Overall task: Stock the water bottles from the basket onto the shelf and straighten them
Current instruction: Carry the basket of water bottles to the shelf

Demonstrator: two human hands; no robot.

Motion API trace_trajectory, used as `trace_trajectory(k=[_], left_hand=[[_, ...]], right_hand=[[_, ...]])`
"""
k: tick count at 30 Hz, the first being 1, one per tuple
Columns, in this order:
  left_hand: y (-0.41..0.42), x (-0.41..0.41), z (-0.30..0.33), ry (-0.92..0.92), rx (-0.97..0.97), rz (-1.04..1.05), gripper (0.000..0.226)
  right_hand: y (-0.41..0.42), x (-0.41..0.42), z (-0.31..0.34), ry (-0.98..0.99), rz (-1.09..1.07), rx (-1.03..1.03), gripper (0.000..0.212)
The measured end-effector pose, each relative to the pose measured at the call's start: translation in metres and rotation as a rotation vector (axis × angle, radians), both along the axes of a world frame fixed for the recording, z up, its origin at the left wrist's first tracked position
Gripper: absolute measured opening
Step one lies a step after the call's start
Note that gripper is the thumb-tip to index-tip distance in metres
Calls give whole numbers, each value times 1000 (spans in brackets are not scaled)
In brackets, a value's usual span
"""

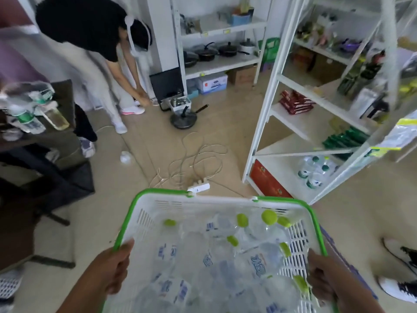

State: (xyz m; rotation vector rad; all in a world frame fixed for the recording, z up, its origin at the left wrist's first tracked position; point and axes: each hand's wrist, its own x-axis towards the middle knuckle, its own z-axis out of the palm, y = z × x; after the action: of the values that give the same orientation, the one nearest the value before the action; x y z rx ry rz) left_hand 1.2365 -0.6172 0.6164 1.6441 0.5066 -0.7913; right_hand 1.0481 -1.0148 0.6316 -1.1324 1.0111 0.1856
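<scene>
Left hand [112, 269] and right hand [325, 279] each grip a side rim of the green-rimmed white plastic basket [203, 205] full of clear green-capped water bottles [259, 256]; white metal shelf [291, 177] lies ahead-right, right hand nearer.

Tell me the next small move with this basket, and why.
Probably carry the basket right and set it down by the white shelf. Both the left hand and the right hand grip its rim, so neither is free for the water bottles.

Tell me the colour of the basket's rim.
Bright green, on a white basket; the head view shows it.
</scene>
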Motion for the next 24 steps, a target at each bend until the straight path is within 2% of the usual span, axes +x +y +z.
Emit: trace_trajectory(k=[1,4,6,9,14,19,24], left_hand=[[-10,16,5,-5,-7,25,58],[-40,61,19,10,-15,90,60],[-70,115,15,4,-65,144,59],[-101,184,15,-42,-30,167,57],[-120,211,25,-24,-62,224,49],[-175,365,-20,4,-20,218,61],[-224,506,-7,44,-30,216,56]], right_hand=[[-12,25,9,-36,13,-20,13],[-49,94,23,-9,54,-130,28],[-89,172,24,-28,117,-71,31],[-133,272,25,-41,201,-91,41],[-142,312,24,-47,206,-92,39],[-196,471,-7,38,211,-139,35],[-241,594,9,52,139,-126,33]])
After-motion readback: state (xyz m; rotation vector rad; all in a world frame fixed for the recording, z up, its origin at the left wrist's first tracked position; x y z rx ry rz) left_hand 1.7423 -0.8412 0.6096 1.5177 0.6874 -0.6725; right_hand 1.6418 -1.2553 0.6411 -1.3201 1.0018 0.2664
